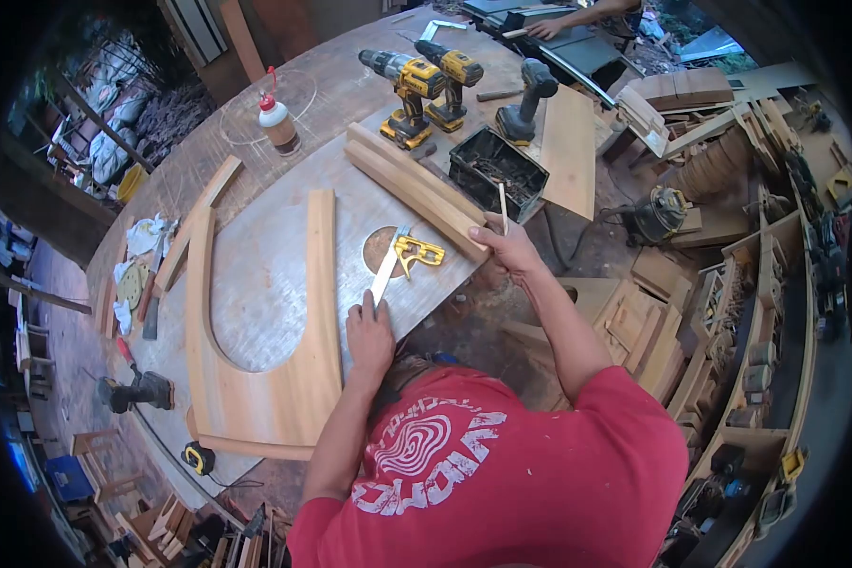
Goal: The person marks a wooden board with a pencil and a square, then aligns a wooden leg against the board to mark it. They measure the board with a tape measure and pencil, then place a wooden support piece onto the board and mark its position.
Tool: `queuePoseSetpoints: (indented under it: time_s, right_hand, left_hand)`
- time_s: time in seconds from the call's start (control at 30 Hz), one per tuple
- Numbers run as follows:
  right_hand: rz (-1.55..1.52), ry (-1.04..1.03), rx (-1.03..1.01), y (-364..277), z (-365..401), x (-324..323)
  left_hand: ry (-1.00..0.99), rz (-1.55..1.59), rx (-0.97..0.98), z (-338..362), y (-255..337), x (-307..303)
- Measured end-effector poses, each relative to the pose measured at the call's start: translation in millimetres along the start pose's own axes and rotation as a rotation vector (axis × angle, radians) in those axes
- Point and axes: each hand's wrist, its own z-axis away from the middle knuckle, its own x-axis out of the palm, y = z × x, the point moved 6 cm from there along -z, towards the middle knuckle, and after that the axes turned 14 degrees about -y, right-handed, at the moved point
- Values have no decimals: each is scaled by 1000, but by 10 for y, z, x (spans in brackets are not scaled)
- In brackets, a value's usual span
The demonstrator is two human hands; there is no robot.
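Observation:
My left hand grips the blade end of a combination square with a yellow head, lying on the grey sheet near a round hole. In my right hand a pencil sticks up between the fingers, while the thumb presses on the near end of a long wooden piece. That piece seems to be two lengths side by side. Left of the square lies a U-shaped wooden frame, its curved opening facing away from me.
Two yellow drills, a dark driver and a black tray stand at the back. A glue bottle is further left. A tape measure lies near the left edge. Another person's hand is at the top right.

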Motion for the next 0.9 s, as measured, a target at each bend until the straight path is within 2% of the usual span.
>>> queuePoseSetpoints:
  time_s: [0.03, 0.07, 0.17, 0.27, 0.37, 0.4, 0.43, 0.5, 0.53, 0.57, 0.6, 0.63, 0.73, 0.77, 0.83, 0.87, 0.9]
  right_hand:
    - [-159, -16, 84, -127, 102, 59]
    - [-245, -53, 86, -172, 162, 131]
    - [-315, -183, 28, -146, 267, 255]
    - [-264, -296, -83, -229, 414, 478]
    - [0, -199, -286, -309, 480, 785]
    - [51, -236, -192, -596, 701, 989]
    - [67, -228, -223, -542, 744, 1097]
    - [65, -223, -248, -366, 804, 1283]
    - [100, -189, -296, 174, 934, 2575]
    - [56, -235, -183, 315, 1096, 3002]
    - [71, -291, -154, 545, 1148, 3309]
    - [107, -342, -132, 605, 1010, 3215]
    - [158, -413, -163, 871, 1154, 3653]
    - [218, -445, -280, 792, 1205, 3687]
    - [359, -500, -498, 773, 1308, 4022]
    - [485, -480, -642, 586, 1281, 3862]
    - [526, -498, -656, 585, 1313, 3968]
  left_hand:
    - [-5, 21, 19, -45, 5, 17]
    - [-12, 43, 33, -87, 12, 6]
    - [-47, 91, 20, -335, 28, 16]
    - [-53, 127, 25, -650, 111, 28]
    - [57, 252, 27, -701, 5, 28]
    - [153, 305, 71, -615, -30, -83]
    - [253, 350, 103, -426, -71, -231]
    - [394, 683, -26, 144, -310, -663]
    - [451, 839, -51, 1162, -1465, -624]
    - [502, 838, -253, 1742, -1868, -648]
    - [568, 846, -423, 2226, -2255, -722]
    - [649, 865, -586, 2349, -2385, -799]
    - [876, 766, -835, 3202, -3132, -1001]
    - [914, 664, -888, 3348, -3231, -1177]
    - [782, 583, -912, 3643, -3657, -1238]
    - [720, 553, -916, 3472, -3617, -1211]
    - [700, 503, -930, 3532, -3761, -1173]
